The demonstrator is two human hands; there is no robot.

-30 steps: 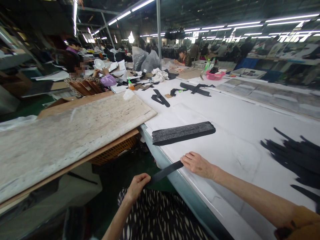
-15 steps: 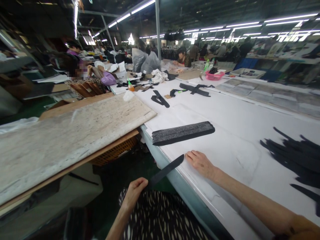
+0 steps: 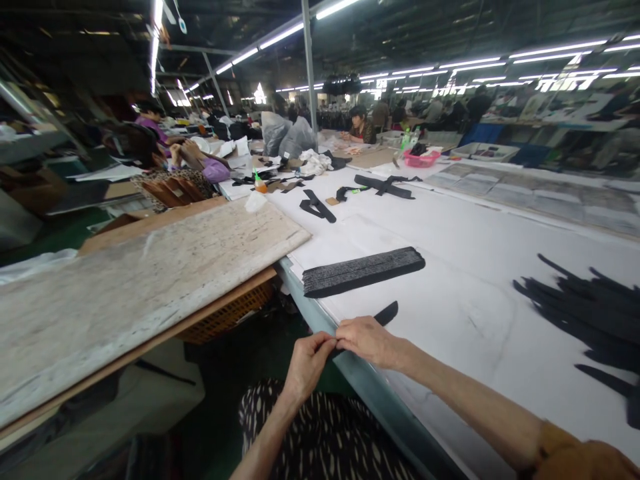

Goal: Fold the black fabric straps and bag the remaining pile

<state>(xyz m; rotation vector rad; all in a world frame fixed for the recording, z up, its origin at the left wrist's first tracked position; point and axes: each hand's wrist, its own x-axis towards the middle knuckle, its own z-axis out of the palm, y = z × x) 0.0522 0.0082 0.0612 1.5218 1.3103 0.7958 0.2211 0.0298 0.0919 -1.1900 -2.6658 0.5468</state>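
Left grip (image 3: 304,363) and right grip (image 3: 373,342), meeting fingertip to fingertip, both pinching one black strip (image 3: 388,313), its end projecting past the right grip. Just beyond the grips, on the white desk (image 3: 465,267), a strip stack (image 3: 365,272); well right, loose dark strips (image 3: 575,310); far beyond, a grey bag (image 3: 297,138), its small white patch illegible.

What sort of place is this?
Probably a garment or textile workshop. A neat stack and a loose heap of dark strips, seemingly fabric, lie on a big white table, and tube lights run in rows above other people seated farther back.
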